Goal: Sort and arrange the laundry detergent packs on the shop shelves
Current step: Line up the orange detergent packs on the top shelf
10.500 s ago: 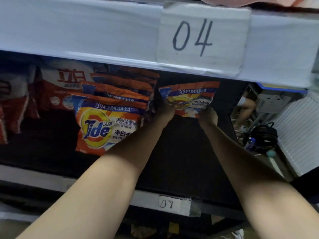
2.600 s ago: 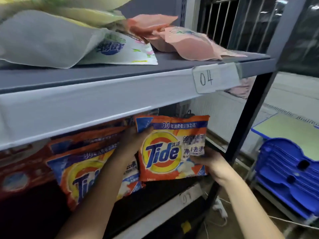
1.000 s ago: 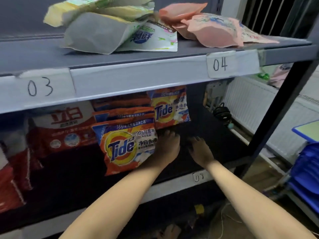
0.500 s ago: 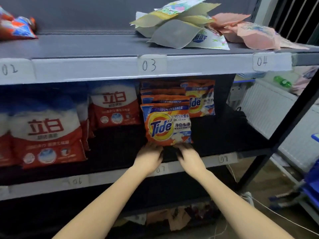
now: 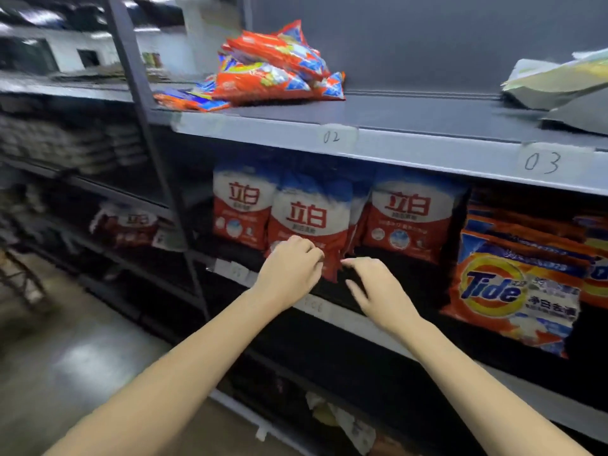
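Head view: red-and-white detergent pack stands upright, creased at bottom.

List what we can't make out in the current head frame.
- Head view: the lower front of the middle red-and-white standing detergent bag is covered by the left hand, so its grip cannot be judged.
- The paper tags on the lower shelf edge are blurred and unreadable.
- The grey-green flat pouches on the top shelf are cut off by the right edge.
- The orange Tide packs behind the front one are hidden, so their count is unknown.
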